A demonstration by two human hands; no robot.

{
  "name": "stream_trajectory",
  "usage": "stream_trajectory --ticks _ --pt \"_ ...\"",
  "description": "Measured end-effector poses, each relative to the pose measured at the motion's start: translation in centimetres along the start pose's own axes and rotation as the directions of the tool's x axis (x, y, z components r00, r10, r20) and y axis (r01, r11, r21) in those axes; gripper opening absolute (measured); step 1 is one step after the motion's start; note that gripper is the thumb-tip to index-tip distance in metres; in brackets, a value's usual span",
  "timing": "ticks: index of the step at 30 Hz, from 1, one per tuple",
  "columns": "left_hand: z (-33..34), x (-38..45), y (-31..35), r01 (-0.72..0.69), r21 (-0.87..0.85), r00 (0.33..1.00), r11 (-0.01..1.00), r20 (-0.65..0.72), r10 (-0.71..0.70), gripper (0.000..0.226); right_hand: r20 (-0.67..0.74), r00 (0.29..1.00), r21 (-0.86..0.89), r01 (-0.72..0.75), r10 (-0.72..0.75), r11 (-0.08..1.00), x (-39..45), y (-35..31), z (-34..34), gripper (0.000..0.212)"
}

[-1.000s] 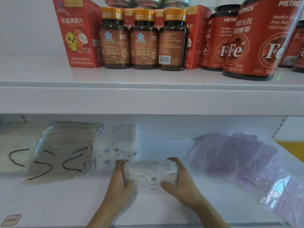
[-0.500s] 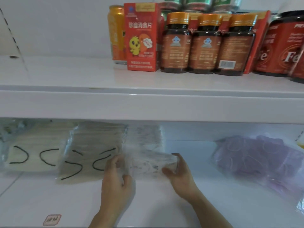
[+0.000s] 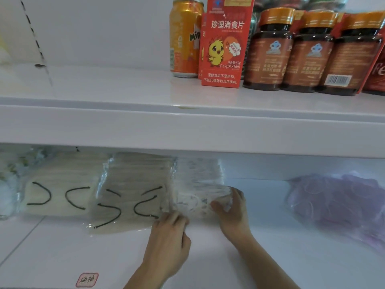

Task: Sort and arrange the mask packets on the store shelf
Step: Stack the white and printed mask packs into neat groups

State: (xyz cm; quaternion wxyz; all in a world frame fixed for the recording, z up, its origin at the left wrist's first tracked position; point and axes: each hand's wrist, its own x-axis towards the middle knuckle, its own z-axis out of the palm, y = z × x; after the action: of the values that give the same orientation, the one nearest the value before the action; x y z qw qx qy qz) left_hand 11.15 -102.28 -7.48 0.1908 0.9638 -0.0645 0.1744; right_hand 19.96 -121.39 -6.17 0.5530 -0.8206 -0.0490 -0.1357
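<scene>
A white patterned mask packet (image 3: 198, 202) stands on the lower shelf (image 3: 62, 253), pressed against a stack of like packets (image 3: 200, 170) behind it. My left hand (image 3: 168, 236) holds its lower left corner with curled fingers. My right hand (image 3: 232, 213) grips its right end, thumb in front. To the left lie a grey packet with black ear loops (image 3: 129, 195) and a cream packet with black loops (image 3: 60, 190). Purple mask packets (image 3: 337, 201) lie at the right.
The upper shelf (image 3: 145, 119) hangs just above the packets and carries an orange can (image 3: 183, 38), a red box (image 3: 225, 42) and brown bottles (image 3: 308, 53). A floral packet (image 3: 8, 184) sits at the far left. A red stamp label (image 3: 87, 279) marks the lower shelf's front.
Both hands have carried the white patterned packet leftward and back, up against the white stack beside the grey packet. The camera has swung to the left.
</scene>
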Motion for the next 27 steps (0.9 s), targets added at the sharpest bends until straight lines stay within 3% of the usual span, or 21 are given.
stream_trajectory --ticks 6,12,15,18,22,27 --pt "0.1 0.1 0.0 0.052 0.056 0.999 0.997 0.008 -0.053 0.023 0.063 0.996 0.126 -0.072 0.065 0.989 -0.3 0.8 -0.6 0.083" --pt "0.3 0.1 -0.2 0.070 0.070 0.997 0.995 0.013 -0.071 0.023 0.136 0.975 0.274 -0.209 0.178 0.939 1.1 0.3 -0.6 0.044" --pt "0.4 0.2 -0.3 0.064 0.069 0.998 0.996 0.002 -0.065 0.023 0.164 0.969 0.294 -0.225 0.182 0.929 1.1 -0.8 -0.2 0.066" --pt "0.5 0.0 -0.3 0.052 0.071 0.999 0.996 -0.014 -0.051 0.020 0.135 0.970 0.330 -0.238 0.203 0.914 1.8 -0.7 -0.2 0.065" --pt "0.5 0.0 -0.1 0.066 0.081 0.998 0.995 -0.009 -0.065 0.016 0.227 0.939 0.372 -0.330 0.259 0.868 2.7 -0.3 0.2 0.111" --pt "0.0 -0.1 0.1 0.068 0.121 0.997 0.990 0.025 -0.071 0.019 0.201 0.950 0.387 -0.299 0.237 0.872 2.8 -0.3 0.7 0.121"
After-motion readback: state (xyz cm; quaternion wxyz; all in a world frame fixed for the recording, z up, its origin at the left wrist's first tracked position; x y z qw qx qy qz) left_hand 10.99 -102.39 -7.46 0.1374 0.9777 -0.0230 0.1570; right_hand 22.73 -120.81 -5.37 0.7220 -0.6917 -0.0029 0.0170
